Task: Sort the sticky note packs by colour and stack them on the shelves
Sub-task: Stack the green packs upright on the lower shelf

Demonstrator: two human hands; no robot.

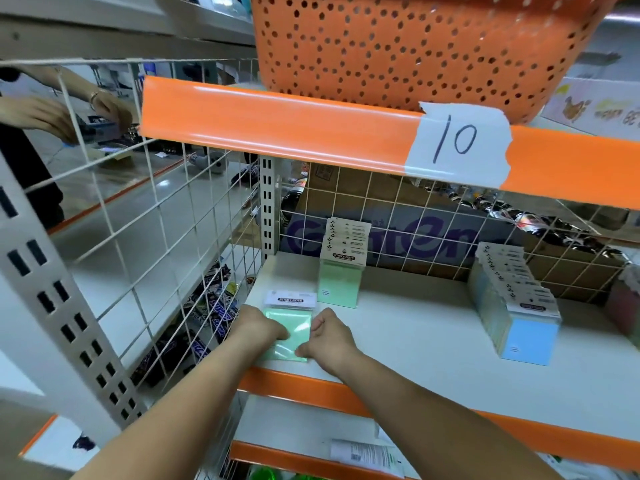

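Both hands work at the front edge of a white shelf (433, 344) with an orange lip. The left hand (258, 329) and the right hand (329, 336) have their fingers curled onto opposite sides of a green sticky note pack (289, 336) in a shiny wrapper; it lies flat on the shelf near the front left corner, its white header card (printed "STICKY NOTE") pointing toward the back. The left hand grips the pack's left edge, the right hand its right edge, and both forearms reach in from below.

Just behind it, a second green pack (339, 271) lies flat, with its header card leaning up against the wire grid back panel (415, 216). Well apart to the right sits a stack of blue packs (519, 313), their header cards fanned in a stepped row toward the back, a plain blue face showing at the front.

On the shelf above, an orange perforated basket (415, 46) stands over an orange price rail, where a strip of white tape (457, 143) carries a handwritten "10". Through the wire side panel on the left, chocolate bars (214, 320) lie on a neighbouring shelf, and another person's hands (69, 116) handle something small and dark (too blurred to identify). Behind the back grid sits a cardboard box (381, 233) with large purple lettering.
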